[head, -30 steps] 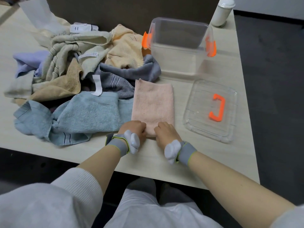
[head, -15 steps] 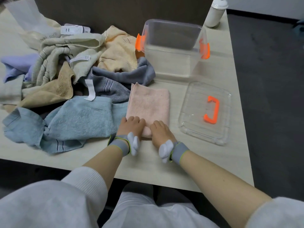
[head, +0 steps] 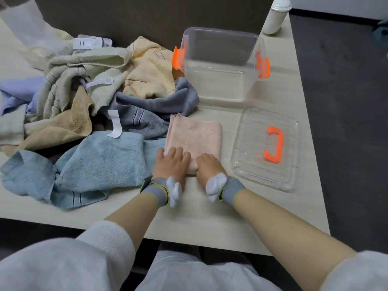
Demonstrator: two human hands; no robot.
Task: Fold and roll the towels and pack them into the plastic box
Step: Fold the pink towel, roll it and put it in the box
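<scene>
Hands work side by side at the near end of a folded pink towel (head: 195,137) lying flat on the table (head: 199,217). Left hand (head: 171,164) and right hand (head: 209,165) both curl their fingers over the rolled near edge, gripping it. At twelve o'clock from the towel stands the clear plastic box (head: 220,64) with orange latches, open-topped. At three o'clock lies its lid (head: 252,162) with an orange handle. At nine to eleven o'clock sprawls a heap of loose towels (head: 84,106); a blue towel (head: 94,164) touches the pink one.
</scene>
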